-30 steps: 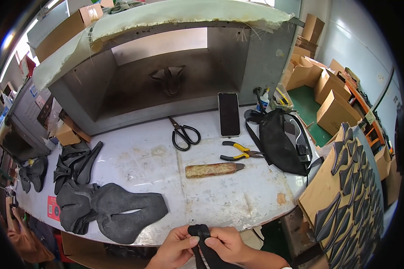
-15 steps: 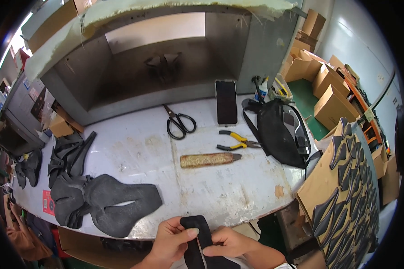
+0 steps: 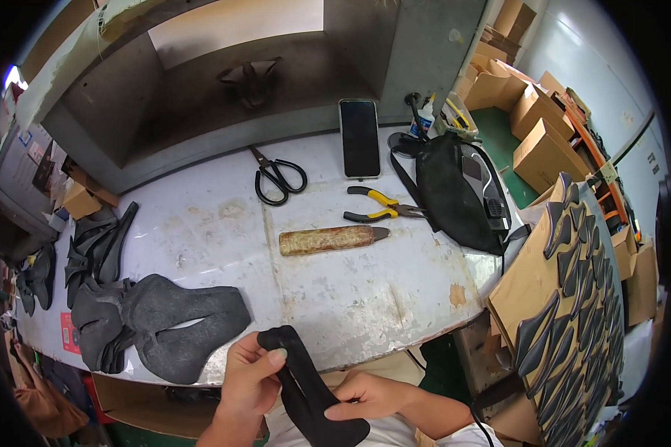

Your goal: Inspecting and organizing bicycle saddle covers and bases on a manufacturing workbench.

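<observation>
In front of my body, at the table's near edge, I hold a black elongated cover piece (image 3: 306, 387) with a slit down its middle. My left hand (image 3: 247, 376) pinches its upper end, thumb lying on the front. Lower down, my right hand (image 3: 376, 396) grips the opposite side with its thumb pressed on the material. Dark grey saddle-shaped covers (image 3: 190, 320) with slotted middles lie stacked to the left of my left hand. Beyond my hands rests a short-bladed knife (image 3: 326, 240) with a wrapped handle.
Black-handled scissors (image 3: 282, 181), yellow-and-black pliers (image 3: 384, 206), a phone (image 3: 360, 138) and a black bag (image 3: 455, 197) lie on the white table (image 3: 335, 298). A grey metal housing (image 3: 417, 52) stands behind. At right, a cardboard sheet (image 3: 518, 287) carries many dark curved pieces.
The view has shifted, so the table things sit higher and slightly left. The black piece has come up and left with both hands, and more of its slit and lower end shows.
</observation>
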Motion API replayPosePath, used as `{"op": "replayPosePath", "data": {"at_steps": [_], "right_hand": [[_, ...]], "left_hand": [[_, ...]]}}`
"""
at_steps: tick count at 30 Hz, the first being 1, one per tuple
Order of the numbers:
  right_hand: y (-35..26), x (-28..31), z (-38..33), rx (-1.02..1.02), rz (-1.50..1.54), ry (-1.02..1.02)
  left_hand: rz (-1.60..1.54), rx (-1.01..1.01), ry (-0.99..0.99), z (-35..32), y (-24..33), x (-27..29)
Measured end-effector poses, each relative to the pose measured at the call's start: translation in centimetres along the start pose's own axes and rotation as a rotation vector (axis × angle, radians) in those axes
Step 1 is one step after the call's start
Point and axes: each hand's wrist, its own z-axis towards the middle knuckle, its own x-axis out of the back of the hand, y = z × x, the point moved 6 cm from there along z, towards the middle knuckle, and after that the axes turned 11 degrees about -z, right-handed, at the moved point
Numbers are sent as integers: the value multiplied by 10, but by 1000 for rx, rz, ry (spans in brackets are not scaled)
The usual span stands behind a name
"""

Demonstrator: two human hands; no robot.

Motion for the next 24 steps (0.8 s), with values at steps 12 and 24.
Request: {"op": "replayPosePath", "data": {"at_steps": [12,24], "right_hand": [[22,-11,-7,69,405,-80],[-77,26,20,273,-441,651]], "left_hand": [[-90,-33,-32,3,13,10],[41,74,-185,-10,-9,-29]]}}
